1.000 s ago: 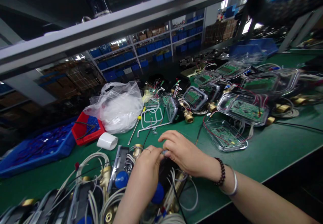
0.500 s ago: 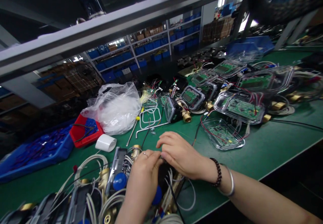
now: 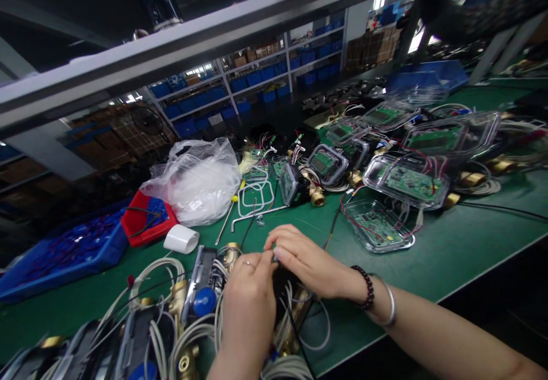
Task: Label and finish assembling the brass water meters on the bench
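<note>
My left hand (image 3: 250, 294) and my right hand (image 3: 303, 263) meet fingertip to fingertip above a black meter housing (image 3: 281, 280). The fingers of both hands are closed in a pinch, and whatever sits between them is too small and covered to make out. Grey cables (image 3: 287, 326) and a thin black cable run from the housing towards the front edge. Just left of my left hand stands another meter with a clear cover (image 3: 196, 283), a blue cap (image 3: 205, 301) and a brass fitting (image 3: 232, 257).
More meters with coiled cables (image 3: 160, 340) fill the front left. Behind are a red bin (image 3: 148, 237), a blue tray (image 3: 98, 263), a plastic bag (image 3: 203, 183), a screwdriver (image 3: 226, 220) and white gaskets (image 3: 257, 197). Clear cases with circuit boards (image 3: 406, 183) cover the right side.
My left hand has shifted slightly to the right and its fingers have moved a little; a blue cap beside it is now hidden. My right hand stays almost in place at the housing.
</note>
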Available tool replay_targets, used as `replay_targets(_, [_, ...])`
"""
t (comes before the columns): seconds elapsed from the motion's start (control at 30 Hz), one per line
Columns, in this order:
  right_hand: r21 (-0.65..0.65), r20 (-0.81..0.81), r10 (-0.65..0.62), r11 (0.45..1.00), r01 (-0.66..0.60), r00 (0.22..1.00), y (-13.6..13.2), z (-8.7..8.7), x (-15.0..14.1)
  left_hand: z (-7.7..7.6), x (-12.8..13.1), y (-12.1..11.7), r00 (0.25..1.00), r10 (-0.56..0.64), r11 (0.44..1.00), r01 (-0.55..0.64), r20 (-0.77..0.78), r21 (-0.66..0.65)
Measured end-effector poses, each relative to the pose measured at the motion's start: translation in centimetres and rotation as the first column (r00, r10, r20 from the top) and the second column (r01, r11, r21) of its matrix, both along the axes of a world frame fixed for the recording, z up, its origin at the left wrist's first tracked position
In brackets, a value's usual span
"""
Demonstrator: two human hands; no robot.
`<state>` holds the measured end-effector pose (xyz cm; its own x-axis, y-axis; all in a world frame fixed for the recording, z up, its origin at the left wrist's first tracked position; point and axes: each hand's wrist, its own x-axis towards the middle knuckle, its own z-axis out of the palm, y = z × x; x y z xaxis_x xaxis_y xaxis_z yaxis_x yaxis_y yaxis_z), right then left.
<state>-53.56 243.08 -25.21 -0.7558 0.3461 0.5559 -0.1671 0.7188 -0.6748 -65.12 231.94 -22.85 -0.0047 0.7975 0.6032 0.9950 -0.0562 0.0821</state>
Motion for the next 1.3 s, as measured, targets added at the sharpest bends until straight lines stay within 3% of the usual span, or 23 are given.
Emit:
replay_targets(0.1, [-0.098, 0.028, 0.056, 0.994, -0.053, 0.998, -0.1, -0.1, -0.1, -0.5, 0.3, -0.2, 0.998, 0.043, 0.998, -0.04, -0.048, 0.05])
replay_targets(0.3, [0.203, 0.005, -0.026, 0.979, 0.025, 1.0, 0.1, 0.2, 0.2, 0.7, -1.2, 0.0, 0.991, -0.06, 0.987, 0.077, 0.121, -0.14])
replay_targets(0.37, [0.137, -0.002, -0.003, 0.991, 0.003, 1.0, -0.1, 0.0, 0.0, 0.4, -0.8, -0.5, 0.995, -0.048, 0.995, 0.055, 0.086, -0.089])
replay_targets(0.47, [-0.076, 0.015, 0.063, 0.995, -0.062, 0.998, -0.4, -0.1, -0.3, -0.9, 0.4, -1.3, 0.999, 0.035, 0.999, -0.034, -0.036, 0.028])
replay_targets(0.53, [-0.103, 0.048, 0.096, 0.99, -0.091, 0.994, -0.4, 0.1, -0.1, -1.4, 0.8, -1.6, 0.997, 0.064, 0.997, -0.062, -0.044, 0.053])
replay_targets(0.67, [0.114, 0.142, 0.053, 0.991, -0.07, 0.988, -0.2, 0.9, 0.8, -0.6, 0.2, -1.1, 0.984, 0.012, 0.998, -0.002, 0.18, -0.057])
replay_targets(0.77, [0.266, 0.102, 0.006, 0.963, -0.033, 0.995, -0.4, 0.8, 0.9, 0.2, -0.2, -0.9, 0.956, -0.027, 0.986, 0.074, 0.293, -0.148])
replay_targets(0.83, [0.179, 0.059, -0.005, 0.984, -0.005, 0.998, -0.8, 0.5, 0.5, 0.0, 0.1, -1.0, 0.959, -0.026, 0.991, 0.061, 0.281, -0.116])
replay_targets(0.93, [-0.09, 0.068, 0.021, 0.996, -0.015, 0.997, -1.2, 0.0, 0.1, -1.0, 1.0, -1.3, 0.984, 0.012, 0.999, -0.019, 0.176, 0.041])
replay_targets(1.0, [-0.146, 0.097, 0.068, 0.988, -0.054, 0.993, -1.0, 0.0, 0.1, -1.4, 1.3, -1.2, 0.989, 0.038, 0.995, -0.05, 0.141, 0.087])
replay_targets(1.07, [-0.067, 0.115, 0.089, 0.994, -0.082, 0.989, -0.6, 0.3, 0.5, -1.3, 0.9, -1.0, 0.979, 0.044, 0.999, -0.044, 0.2, -0.004])
replay_targets(1.17, [0.162, 0.132, 0.035, 0.985, -0.057, 0.991, 0.1, 0.7, 0.9, -0.3, -0.4, -0.5, 0.933, 0.027, 0.974, 0.057, 0.36, -0.22])
replay_targets(1.3, [0.378, 0.081, -0.033, 0.926, 0.0, 0.996, 0.2, 0.4, 0.8, 0.9, -1.5, -0.2, 0.885, -0.014, 0.938, 0.173, 0.465, -0.3])
